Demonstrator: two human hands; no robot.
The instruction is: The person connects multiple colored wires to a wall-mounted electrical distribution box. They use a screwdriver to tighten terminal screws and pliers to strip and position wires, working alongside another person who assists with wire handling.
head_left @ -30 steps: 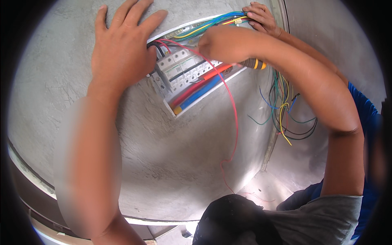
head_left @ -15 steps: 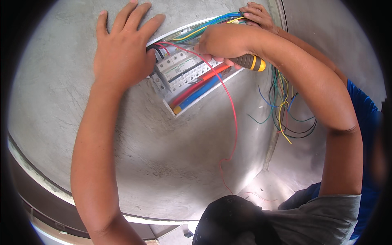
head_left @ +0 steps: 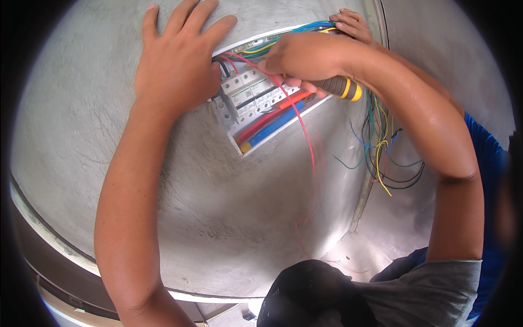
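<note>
- From my distant place I see the left hand (head_left: pixel 177 62) laid on the grey wall (head_left: pixel 218 212), its fingers spread wide; the thumb comes over the left edge of the white box (head_left: pixel 287 125), and I cannot tell what its tip touches.
- The right hand (head_left: pixel 310 57) is in front of the box, its fingers curled around the screwdriver (head_left: pixel 338 85).
- The dark and yellow handle of this tool points out to the right; its tip is hidden from me.
- The box is set in the wall, between the two hands, with a row of white switches (head_left: pixel 242 90) inside.
- Below the switches, one blue tube (head_left: pixel 275 126) lies beside a red tube (head_left: pixel 253 129).
- A thin red wire (head_left: pixel 309 139) crosses the switches near the right fingers and hangs down, blurred at its lower part.
- A co-worker's hand (head_left: pixel 351 24) is at the upper right, near the bundled wires (head_left: pixel 310 27).
</note>
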